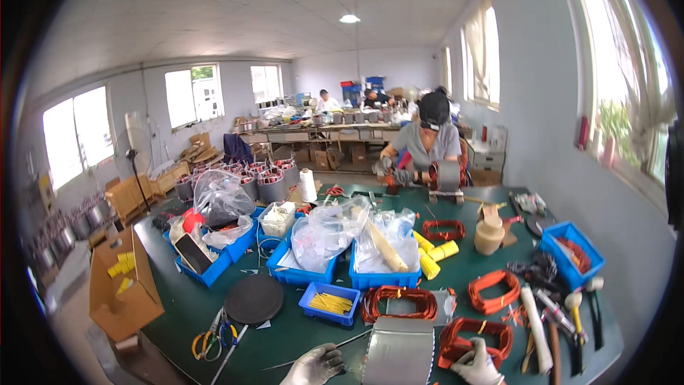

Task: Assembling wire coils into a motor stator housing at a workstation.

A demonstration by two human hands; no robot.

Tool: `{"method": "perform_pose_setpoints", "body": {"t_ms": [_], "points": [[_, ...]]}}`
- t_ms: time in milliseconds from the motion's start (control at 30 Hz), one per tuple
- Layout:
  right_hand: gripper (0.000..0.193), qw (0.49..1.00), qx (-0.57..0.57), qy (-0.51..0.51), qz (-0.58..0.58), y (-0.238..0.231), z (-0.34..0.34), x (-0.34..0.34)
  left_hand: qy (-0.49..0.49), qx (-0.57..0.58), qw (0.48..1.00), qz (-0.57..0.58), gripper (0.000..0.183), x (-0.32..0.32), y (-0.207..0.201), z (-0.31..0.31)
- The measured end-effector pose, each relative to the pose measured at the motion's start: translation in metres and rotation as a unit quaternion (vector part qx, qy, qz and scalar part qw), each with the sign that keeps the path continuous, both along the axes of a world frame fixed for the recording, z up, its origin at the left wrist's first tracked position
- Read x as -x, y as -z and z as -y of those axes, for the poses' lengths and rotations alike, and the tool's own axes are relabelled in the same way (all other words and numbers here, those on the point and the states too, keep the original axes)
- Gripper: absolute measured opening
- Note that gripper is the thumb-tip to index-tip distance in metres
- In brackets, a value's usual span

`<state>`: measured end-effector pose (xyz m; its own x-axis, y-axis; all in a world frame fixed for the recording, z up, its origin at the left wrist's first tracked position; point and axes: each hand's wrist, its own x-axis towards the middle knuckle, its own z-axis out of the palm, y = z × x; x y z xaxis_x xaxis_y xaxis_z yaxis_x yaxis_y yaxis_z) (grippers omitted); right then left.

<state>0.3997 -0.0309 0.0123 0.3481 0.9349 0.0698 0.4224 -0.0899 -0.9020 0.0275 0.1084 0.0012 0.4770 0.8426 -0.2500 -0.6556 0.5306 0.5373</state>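
Note:
My left hand, in a pale glove, is at the lower edge with loosely curled fingers and nothing seen in it. Just right of it stands a grey metal stator core, its lower part cut off by the picture's edge. A thin dark rod slants across the table behind my left hand. On the core's other side, my gloved right hand grips the near side of a red wire coil tied with yellow. Another red coil bundle lies just beyond the core.
A small blue tray of yellow strips, a round black disc and scissors lie to the left. Farther back are blue bins with plastic bags. Mallets and tools lie at right. Across the table a person handles another core.

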Motion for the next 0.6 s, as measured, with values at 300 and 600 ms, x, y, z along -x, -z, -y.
{"method": "perform_pose_setpoints", "body": {"t_ms": [300, 600], "points": [[0.070, 0.999, -0.027, -0.021, 0.014, 0.014, -0.011, -0.013, 0.037, 0.017, 0.996, 0.078, 0.034, 0.012, 0.020, -0.010], [0.071, 0.999, -0.001, -0.015, -0.032, 0.004, -0.014, -0.016, 0.027, 0.041, 0.997, 0.053, 0.030, 0.004, 0.008, -0.013]]}}
